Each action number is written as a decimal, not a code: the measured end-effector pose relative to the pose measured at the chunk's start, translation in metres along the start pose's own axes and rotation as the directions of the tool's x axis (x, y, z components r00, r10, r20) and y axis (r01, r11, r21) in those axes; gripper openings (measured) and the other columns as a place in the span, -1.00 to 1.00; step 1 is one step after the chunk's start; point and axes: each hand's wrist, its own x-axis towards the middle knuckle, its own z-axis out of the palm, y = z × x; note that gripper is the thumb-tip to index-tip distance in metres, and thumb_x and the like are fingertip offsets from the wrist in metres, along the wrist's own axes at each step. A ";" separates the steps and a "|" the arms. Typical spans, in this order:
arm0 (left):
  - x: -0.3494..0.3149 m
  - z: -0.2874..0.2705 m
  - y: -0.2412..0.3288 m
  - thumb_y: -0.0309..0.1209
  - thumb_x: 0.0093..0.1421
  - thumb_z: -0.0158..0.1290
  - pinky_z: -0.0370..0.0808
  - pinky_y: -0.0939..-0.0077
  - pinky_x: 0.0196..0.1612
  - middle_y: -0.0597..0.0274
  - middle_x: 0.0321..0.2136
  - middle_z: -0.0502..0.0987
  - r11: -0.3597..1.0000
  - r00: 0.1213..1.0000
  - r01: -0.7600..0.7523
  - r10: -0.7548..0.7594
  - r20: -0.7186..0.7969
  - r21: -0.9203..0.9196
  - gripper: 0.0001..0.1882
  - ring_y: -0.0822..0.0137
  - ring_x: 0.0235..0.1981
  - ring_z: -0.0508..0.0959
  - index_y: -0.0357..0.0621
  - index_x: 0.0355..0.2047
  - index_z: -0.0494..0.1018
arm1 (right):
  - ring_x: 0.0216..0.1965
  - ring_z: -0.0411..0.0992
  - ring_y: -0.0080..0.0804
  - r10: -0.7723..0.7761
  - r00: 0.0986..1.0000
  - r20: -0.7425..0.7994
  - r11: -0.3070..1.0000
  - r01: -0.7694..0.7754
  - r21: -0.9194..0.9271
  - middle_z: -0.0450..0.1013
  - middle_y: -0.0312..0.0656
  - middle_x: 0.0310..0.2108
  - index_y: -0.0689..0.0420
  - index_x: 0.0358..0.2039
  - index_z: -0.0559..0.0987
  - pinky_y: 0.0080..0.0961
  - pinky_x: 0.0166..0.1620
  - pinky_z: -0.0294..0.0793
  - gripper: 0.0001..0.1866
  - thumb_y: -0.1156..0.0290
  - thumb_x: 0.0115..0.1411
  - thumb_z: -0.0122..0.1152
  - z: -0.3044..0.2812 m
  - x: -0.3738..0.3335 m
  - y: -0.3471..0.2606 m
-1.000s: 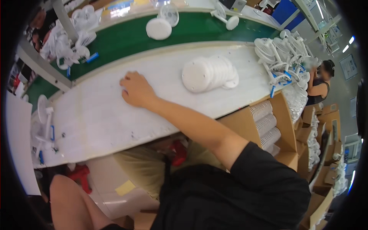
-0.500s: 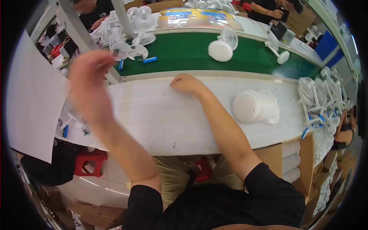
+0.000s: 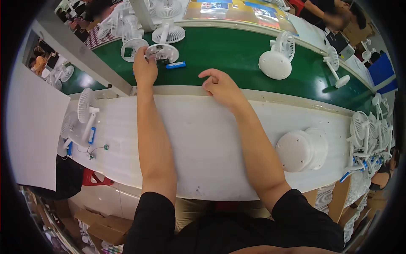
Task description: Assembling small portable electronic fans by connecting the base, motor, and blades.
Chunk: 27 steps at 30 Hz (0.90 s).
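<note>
My left hand (image 3: 146,71) reaches over the green belt, its fingers curled at the rim of a small white desk fan's round base (image 3: 134,47). That base is open underneath, with a green circuit board showing. Close beside it, a second fan (image 3: 168,34) lies with its open base (image 3: 165,53) toward me and a blue battery (image 3: 176,65) next to it. The fingertips of my left hand are partly hidden. My right hand (image 3: 224,88) hovers over the belt's near edge, holding nothing, its index finger stretched out and the others loosely bent.
White round bases (image 3: 294,150) are stacked at the right of the white table (image 3: 203,156). More fans stand on the belt (image 3: 224,51) and cluster at the right end (image 3: 363,135). A fan (image 3: 86,108) with battery and wires lies at left, near a grey post (image 3: 80,46). People work across the belt.
My left hand has moved forward and right, from above the table's left side to the fans on the belt. My right hand has lifted off the table toward the belt, its index finger extended. The view has shifted.
</note>
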 end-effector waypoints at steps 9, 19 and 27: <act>0.001 -0.035 0.110 -0.55 0.20 0.13 0.49 0.48 -0.20 0.18 -0.35 0.64 0.968 0.951 0.047 0.032 0.309 -0.246 -0.79 0.38 -0.33 0.59 -0.27 -0.15 0.59 | -0.02 0.38 -0.23 -0.713 0.649 -0.266 0.675 0.533 -0.510 0.34 -0.06 0.03 0.10 0.22 0.37 -0.37 -0.11 0.50 -0.40 0.45 0.14 0.27 0.006 0.000 -0.021; -0.012 -0.061 0.200 -0.56 0.25 0.09 0.44 0.66 -0.23 0.26 -0.33 0.62 0.702 0.921 0.224 0.074 0.382 -0.675 -0.83 0.55 -0.34 0.53 -0.29 -0.16 0.58 | -0.07 0.42 -0.35 -0.783 0.594 -0.183 0.606 0.663 -0.439 0.41 -0.17 -0.04 0.12 -0.03 0.59 -0.44 0.00 0.41 -0.70 0.47 0.19 0.27 -0.012 -0.042 -0.090; -0.030 -0.028 0.224 -0.42 0.33 -0.03 0.38 0.67 -0.24 0.27 -0.32 0.57 0.433 0.953 0.264 0.020 0.302 -0.862 -0.80 0.53 -0.34 0.47 -0.27 -0.31 0.55 | -0.16 0.47 -0.38 -0.752 0.607 -0.258 0.655 0.641 -0.401 0.42 -0.13 -0.10 0.21 -0.28 0.66 -0.48 -0.11 0.47 -0.86 0.52 0.11 0.31 -0.013 -0.057 -0.103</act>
